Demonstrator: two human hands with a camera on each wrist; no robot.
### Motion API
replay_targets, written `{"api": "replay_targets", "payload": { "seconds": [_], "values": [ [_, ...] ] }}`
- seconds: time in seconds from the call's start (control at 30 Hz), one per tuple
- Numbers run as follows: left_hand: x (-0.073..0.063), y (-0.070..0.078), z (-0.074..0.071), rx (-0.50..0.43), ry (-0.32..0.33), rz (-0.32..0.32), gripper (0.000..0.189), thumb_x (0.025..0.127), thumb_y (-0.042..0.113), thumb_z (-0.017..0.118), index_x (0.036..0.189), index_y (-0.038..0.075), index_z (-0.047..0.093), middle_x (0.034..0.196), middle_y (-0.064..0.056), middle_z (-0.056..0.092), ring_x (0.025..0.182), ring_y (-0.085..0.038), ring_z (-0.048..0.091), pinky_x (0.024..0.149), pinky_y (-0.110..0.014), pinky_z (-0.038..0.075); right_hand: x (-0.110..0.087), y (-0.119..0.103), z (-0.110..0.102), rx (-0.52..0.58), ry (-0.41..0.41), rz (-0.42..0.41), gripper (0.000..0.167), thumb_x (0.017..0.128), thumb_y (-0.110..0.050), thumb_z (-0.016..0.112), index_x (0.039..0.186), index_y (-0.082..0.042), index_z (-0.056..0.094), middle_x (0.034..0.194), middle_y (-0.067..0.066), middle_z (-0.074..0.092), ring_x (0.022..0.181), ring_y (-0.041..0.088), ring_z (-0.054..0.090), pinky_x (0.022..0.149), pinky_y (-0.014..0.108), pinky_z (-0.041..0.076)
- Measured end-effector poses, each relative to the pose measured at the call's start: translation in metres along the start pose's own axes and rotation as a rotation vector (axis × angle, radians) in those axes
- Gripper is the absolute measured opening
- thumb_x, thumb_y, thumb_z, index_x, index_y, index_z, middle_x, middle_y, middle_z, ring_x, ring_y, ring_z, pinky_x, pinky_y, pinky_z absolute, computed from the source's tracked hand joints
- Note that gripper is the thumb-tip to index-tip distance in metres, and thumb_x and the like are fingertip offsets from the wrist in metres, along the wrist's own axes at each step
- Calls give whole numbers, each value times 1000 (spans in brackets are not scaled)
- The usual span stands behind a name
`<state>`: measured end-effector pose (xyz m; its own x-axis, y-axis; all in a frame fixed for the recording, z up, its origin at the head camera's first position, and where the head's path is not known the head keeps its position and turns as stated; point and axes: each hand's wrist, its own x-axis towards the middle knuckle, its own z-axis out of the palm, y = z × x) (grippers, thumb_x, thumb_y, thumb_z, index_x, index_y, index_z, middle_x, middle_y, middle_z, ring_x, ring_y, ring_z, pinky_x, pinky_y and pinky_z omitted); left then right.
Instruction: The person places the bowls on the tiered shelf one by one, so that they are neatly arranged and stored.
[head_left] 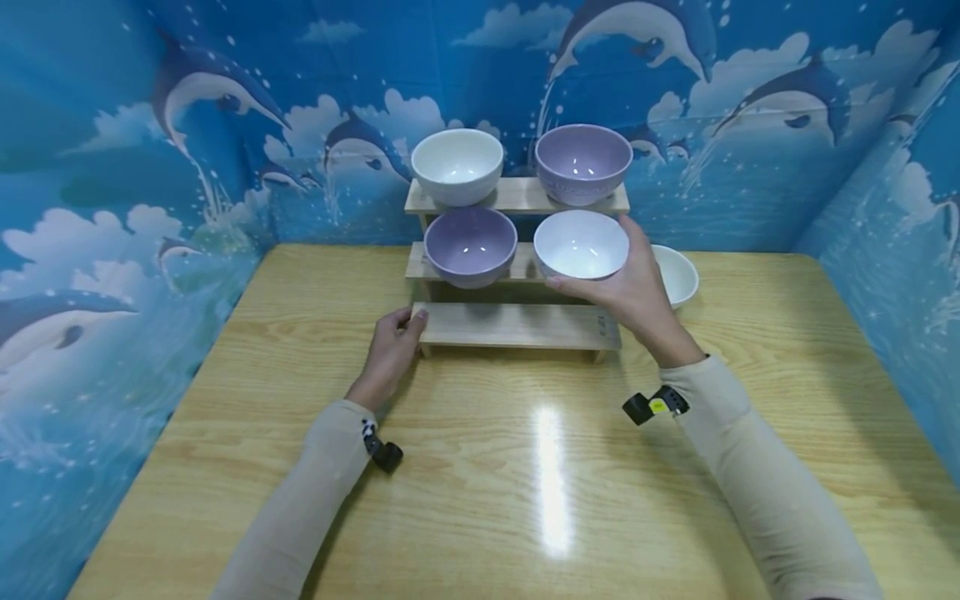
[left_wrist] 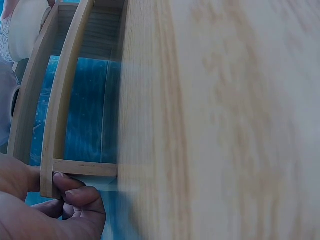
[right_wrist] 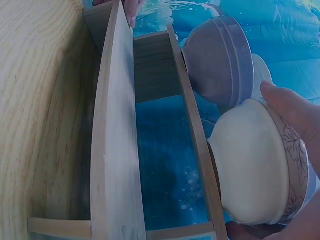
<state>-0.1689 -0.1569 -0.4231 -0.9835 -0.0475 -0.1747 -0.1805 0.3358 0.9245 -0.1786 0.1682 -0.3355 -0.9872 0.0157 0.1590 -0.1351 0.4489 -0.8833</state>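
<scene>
My right hand (head_left: 637, 279) grips a white bowl (head_left: 581, 243) at the right of the wooden rack's middle step. In the right wrist view this bowl (right_wrist: 255, 165) has a patterned band below its rim, and its base touches the step. With my left hand (head_left: 393, 346) I pinch the left end of the lowest step (head_left: 517, 325); thumb and fingers show there in the left wrist view. Left of the held bowl, a purple bowl (head_left: 470, 247) stands on the same step. The top step carries a white bowl (head_left: 457, 167) and a purple bowl (head_left: 583, 164).
Another white bowl (head_left: 677, 277) is on the table behind my right hand, partly hidden by it. The rack stands toward the back of the wood-grain table (head_left: 465, 467). A blue dolphin-print cloth (head_left: 480, 75) encloses the back and sides.
</scene>
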Motion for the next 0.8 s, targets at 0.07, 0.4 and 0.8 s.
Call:
{"api": "replay_targets", "payload": {
  "seconds": [0.07,0.4,0.8],
  "values": [
    [0,0,0,8,1,0,50,108,35,48,143,0,52,108,-12,53,85,-19,53,71,-30,49,0,0,-1,2,1,-6,126,68,-45,94,162,-17,15,154,11,35,136,30,42,106,54,42],
    [0,2,1,-2,8,-6,47,108,35,47,139,1,56,106,-11,53,86,-19,52,70,-30,47,-8,-3,-19,5,-14,14,125,73,-41,92,163,-16,9,163,15,23,146,34,30,114,55,34],
    [1,1,1,3,1,-36,51,108,36,47,146,1,50,111,-13,54,90,-20,53,75,-32,49,-18,12,-52,-17,45,94,123,77,-40,89,164,-19,4,167,10,16,151,31,22,119,48,27]
  ]
}}
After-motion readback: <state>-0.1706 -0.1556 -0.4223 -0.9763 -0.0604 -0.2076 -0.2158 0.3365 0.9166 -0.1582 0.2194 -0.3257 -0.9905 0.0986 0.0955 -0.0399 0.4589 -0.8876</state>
